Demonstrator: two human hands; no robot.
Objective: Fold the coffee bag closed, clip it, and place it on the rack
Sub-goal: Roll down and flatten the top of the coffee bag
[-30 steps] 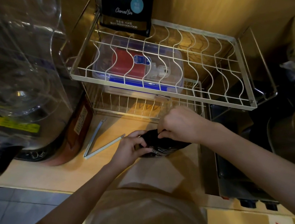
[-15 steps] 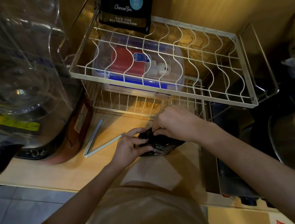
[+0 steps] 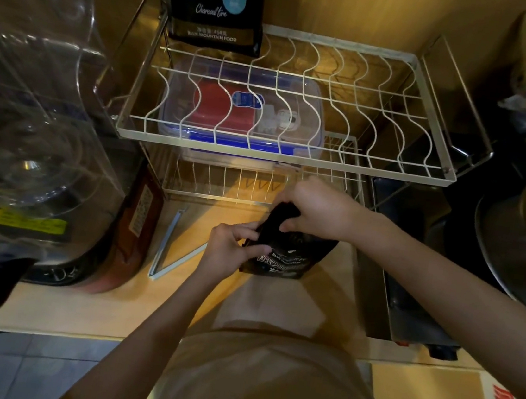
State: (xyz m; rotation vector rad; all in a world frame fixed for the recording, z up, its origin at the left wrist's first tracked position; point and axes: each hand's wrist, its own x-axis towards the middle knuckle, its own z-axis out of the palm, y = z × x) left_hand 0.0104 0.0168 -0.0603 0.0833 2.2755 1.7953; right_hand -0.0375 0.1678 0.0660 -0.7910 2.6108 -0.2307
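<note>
A black coffee bag (image 3: 284, 255) stands on the wooden table (image 3: 83, 306), near the middle of the view and just in front of the lower tier of a wire rack (image 3: 286, 159). Both hands are on its top end. The right hand (image 3: 316, 211) comes in from the right and is closed over the upper, far part of the bag, its fingers curled down around the dark folded material. The left hand (image 3: 232, 248) comes from below and grips the bag's left edge, thumb and fingers pinching it just under the right hand; the two hands are nearly touching. White lettering shows on the bag's near face below the hands. To the left of the bag, a pale blue bag clip (image 3: 169, 247) lies flat on the table, spread open in a V with its hinge toward the near side; it is close to the left hand but not touched. On the rack's upper tier, at the far left corner, a second black coffee bag (image 3: 214, 4) stands upright with "Charcoal fire" printed on it. Beneath that tier a clear plastic container with a blue rim (image 3: 242, 110) sits on the lower level, with something red inside. At the far left a large clear-domed appliance (image 3: 30, 111) fills the edge of the table, and a brown package (image 3: 140, 217) leans beside it. On the right edge, a dark round pan (image 3: 521, 244) is partly visible.
</note>
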